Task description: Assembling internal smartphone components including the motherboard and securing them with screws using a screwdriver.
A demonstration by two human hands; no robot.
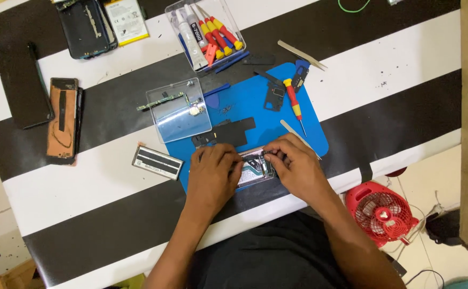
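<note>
Both hands, left hand (212, 171) and right hand (293, 163), curl closed round the opened phone (254, 168) between them; pressing evenly should keep it flat on the blue mat (244, 101).

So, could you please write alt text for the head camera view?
Both hands, left hand and right hand, rest on an opened phone lying on a blue mat on a black-and-white striped table. A red-and-yellow screwdriver and clear plastic tool box lie beyond.
</note>
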